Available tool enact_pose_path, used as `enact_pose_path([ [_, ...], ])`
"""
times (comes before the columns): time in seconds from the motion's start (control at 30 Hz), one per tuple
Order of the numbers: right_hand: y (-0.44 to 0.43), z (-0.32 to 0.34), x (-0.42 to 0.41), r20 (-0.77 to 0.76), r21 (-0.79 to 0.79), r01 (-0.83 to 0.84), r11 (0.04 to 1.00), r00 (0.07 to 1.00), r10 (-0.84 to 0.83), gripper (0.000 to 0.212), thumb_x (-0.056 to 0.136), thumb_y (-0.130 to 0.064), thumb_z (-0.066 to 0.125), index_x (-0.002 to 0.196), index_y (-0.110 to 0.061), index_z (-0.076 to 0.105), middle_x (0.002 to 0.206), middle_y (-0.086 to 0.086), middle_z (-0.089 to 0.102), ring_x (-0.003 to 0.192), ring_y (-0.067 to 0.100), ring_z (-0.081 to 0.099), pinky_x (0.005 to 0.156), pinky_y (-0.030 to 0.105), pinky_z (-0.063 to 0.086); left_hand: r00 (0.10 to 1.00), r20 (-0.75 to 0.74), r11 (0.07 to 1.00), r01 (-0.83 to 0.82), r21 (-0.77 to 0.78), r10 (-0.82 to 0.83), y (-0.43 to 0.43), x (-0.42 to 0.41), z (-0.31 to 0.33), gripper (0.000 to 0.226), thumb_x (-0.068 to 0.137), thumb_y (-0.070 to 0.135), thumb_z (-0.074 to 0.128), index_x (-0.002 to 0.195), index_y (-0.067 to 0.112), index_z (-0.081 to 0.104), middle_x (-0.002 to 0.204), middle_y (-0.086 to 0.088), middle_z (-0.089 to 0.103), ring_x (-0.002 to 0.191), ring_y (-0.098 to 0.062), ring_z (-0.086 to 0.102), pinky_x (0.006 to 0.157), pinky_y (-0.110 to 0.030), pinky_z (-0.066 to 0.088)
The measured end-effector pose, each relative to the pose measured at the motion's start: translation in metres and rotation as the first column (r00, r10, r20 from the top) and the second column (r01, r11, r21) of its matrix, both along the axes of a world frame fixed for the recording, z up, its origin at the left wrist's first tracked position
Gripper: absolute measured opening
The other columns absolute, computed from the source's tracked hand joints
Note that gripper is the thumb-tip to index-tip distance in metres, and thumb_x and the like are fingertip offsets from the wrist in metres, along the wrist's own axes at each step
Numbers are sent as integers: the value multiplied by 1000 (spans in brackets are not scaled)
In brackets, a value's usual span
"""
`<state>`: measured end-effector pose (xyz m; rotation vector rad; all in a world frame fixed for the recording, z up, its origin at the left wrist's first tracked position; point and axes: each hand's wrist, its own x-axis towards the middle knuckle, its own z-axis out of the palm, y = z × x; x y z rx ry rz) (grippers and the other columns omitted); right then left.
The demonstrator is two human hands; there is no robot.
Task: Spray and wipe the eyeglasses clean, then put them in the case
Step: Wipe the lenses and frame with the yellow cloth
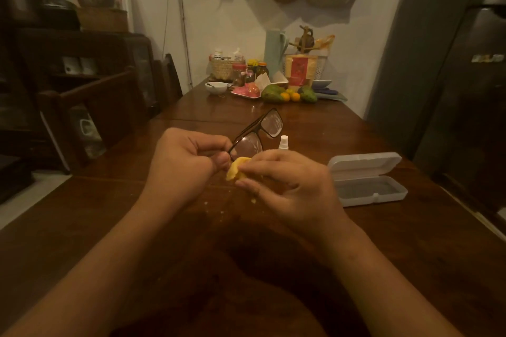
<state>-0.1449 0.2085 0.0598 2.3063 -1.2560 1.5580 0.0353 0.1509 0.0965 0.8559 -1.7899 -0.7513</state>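
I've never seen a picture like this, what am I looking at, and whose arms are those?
There is no machine here. One camera, worn on a person's head, looks down at their two bare arms. The left hand pinches the eyeglasses by the frame; the right hand holds a yellow cloth at the near lens. On the wooden table, a white spray bottle stands just beyond the right hand, and an open pale case lies to the right. Fruit and jars sit at the far end.
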Motion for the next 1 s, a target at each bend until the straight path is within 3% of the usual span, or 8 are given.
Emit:
enact_pose_path([
  [0.23,-3,-3,-4,-32,-83,25,996,999,-28,27,85,-4,76,111,-11,75,106,4,71,100,9,66,81,28,56,1000,1,999,30,-17,-30,1,-1,0,31,76,-14,61,70,13,76,62,-4,72,61,-6,66,59,-13,48],
  [0.43,-2,0,-4,26,-65,44,997,999,-42,22,87,-6,74,109,-9,75,104,2,71,97,7,65,80,19,53,999,-14,999,34,3,-34,1,-2,0,32,77,-15,60,68,12,74,59,0,68,60,-5,62,60,-13,46],
  [0.6,-1,4,-4,161,-40,127,991,980,-119,25,86,-2,73,107,-16,75,102,-3,71,98,4,66,80,17,52,999,17,999,32,28,-32,2,-6,-4,30,78,-10,63,68,16,75,59,-5,68,62,-10,62,63,-24,48],
  [0.7,-2,4,-1,190,-24,178,984,967,-170,24,88,-4,72,108,-16,74,103,-4,71,99,4,65,81,22,55,999,1,997,45,67,-45,2,-8,-4,30,78,-13,61,71,12,74,64,-15,69,63,-15,61,64,-30,49],
  [0.87,1,1,-1,7,-24,214,976,977,-214,27,91,-20,62,116,-17,73,111,-3,68,105,7,58,85,43,52,997,-56,986,66,153,-58,-1,-10,-5,32,79,-18,58,71,7,76,57,-7,68,60,-9,64,59,-18,53],
  [1.0,2,2,-4,-196,-8,250,968,949,-247,38,93,-36,54,129,-28,65,123,-9,61,113,6,50,90,34,29,996,-77,977,69,203,-54,-7,-6,-6,37,78,-19,56,70,11,76,56,-2,66,63,-11,61,63,-22,47],
])
